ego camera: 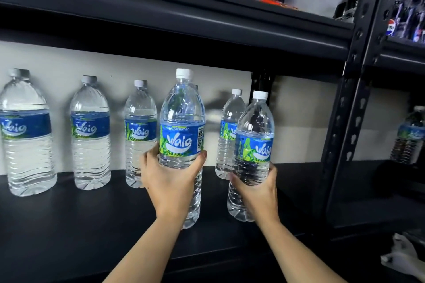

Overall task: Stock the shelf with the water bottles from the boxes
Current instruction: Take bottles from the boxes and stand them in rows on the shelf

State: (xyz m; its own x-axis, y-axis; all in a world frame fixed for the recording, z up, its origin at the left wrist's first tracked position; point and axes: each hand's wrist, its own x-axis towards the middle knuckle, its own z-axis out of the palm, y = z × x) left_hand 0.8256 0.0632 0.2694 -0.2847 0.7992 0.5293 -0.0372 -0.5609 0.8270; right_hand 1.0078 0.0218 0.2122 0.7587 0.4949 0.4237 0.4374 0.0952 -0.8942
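**Two more bottles reaching the dark shelf**

We stood before a black metal shelving unit (354, 80) backed by a pale wall, its matt black shelf board (69, 218) already carrying a back row of clear plastic water bottles with blue-and-green labels. Reading from the left, three of these stood upright and apart: the leftmost bottle (26, 135), a second bottle (90, 135) and a third bottle (140, 135). Next, our left hand (171, 181) was wrapped around the lower body of a white-capped bottle (182, 122), held upright with its base low over, or perhaps touching, the board; we could not tell which. Behind it another cap just showed. Further right a rear bottle (227, 131) stood at the back, and just in front of it our right hand (257, 190) was clamped on the last bottle (255, 140), tilted slightly. No box was in view.

We judged the risk to lie in the crowding: the right-hand bottle sat very near the rear one, and a push inward could knock it over. Both grips were low, so a tall full bottle might tip when released on a slant.
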